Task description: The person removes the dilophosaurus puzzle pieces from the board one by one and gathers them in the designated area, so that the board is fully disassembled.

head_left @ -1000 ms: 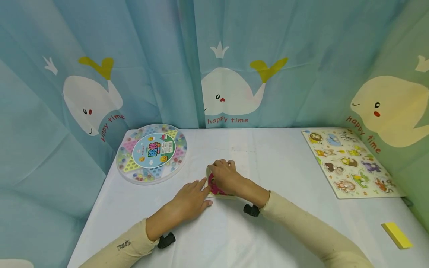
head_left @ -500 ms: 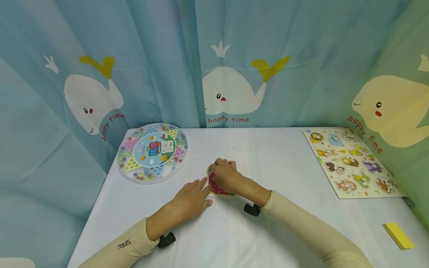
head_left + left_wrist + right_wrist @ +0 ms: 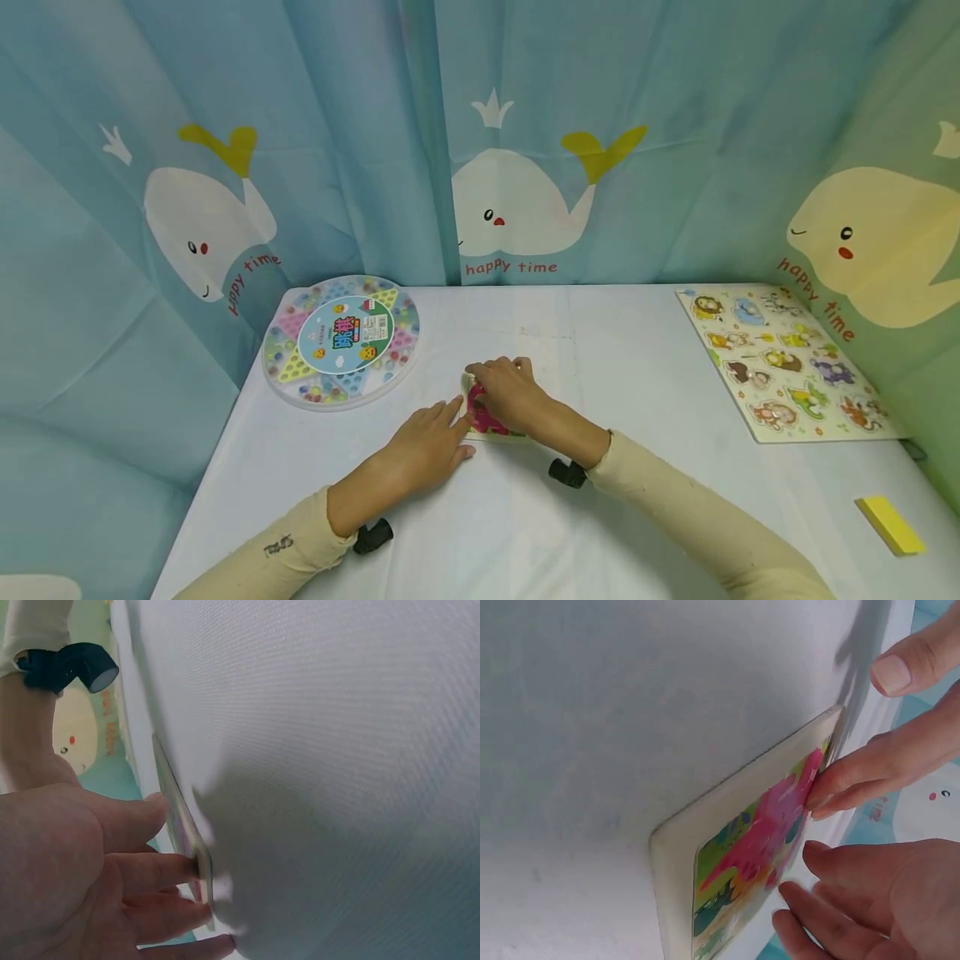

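With its fingers apart, the left hand (image 3: 426, 450) should steady the puzzle (image 3: 761, 825) while the right hand (image 3: 510, 396), fingers also parted, presses evenly.

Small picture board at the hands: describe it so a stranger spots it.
On the white table, find the right hand. It partly covers the small picture board in the head view; a bold pink figure sets this apart from the round game and larger animal board.

- a table (image 3: 615, 358) under white cloth
- a round board game (image 3: 345, 333), far left
- a small puzzle (image 3: 487, 423), mid-table
- an animal board (image 3: 761, 342), right
- a yellow block (image 3: 891, 526), nearer, right
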{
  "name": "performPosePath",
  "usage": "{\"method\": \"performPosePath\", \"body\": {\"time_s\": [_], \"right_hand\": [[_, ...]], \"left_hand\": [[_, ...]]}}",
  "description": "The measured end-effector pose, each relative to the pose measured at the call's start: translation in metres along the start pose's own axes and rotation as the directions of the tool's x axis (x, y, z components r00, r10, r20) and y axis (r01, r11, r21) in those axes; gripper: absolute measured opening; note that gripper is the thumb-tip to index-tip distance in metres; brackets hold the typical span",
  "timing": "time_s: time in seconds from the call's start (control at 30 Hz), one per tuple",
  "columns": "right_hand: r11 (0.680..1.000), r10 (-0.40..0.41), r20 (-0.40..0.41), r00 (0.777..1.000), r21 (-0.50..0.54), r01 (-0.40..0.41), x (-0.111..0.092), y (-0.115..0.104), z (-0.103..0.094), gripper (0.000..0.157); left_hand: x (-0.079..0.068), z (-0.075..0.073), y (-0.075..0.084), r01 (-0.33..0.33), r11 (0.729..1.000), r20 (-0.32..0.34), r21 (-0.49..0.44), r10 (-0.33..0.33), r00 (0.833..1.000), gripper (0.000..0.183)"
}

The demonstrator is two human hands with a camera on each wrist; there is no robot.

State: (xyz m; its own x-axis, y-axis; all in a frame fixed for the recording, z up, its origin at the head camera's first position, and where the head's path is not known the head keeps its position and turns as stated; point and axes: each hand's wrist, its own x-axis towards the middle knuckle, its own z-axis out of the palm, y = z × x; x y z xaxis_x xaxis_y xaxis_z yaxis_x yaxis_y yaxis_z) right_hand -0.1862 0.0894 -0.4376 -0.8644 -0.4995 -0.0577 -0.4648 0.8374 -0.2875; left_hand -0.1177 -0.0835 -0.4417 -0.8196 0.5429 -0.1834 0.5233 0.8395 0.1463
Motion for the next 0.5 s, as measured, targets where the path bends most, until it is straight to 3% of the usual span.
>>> {"method": "performPosePath", "body": {"time_s": [0.2,0.5], "right_hand": [[0.999,0.002,-0.012,1.0,-0.045,-0.002,-0.0004,0.0007,0.0041,0.044],[1.0,-0.015,-0.064,0.998,-0.01,0.014,-0.0026,0.0003,0.0034,0.04]], "left_hand": [[0.0009,0.0013,-0.0007,0.004,1.0,0.015,-0.012,-0.004,1.0,0.054],[0.0018,0.0009,-0.0006,0.002,1.0,0.015,-0.007,-0.002,1.0,0.057]]}}
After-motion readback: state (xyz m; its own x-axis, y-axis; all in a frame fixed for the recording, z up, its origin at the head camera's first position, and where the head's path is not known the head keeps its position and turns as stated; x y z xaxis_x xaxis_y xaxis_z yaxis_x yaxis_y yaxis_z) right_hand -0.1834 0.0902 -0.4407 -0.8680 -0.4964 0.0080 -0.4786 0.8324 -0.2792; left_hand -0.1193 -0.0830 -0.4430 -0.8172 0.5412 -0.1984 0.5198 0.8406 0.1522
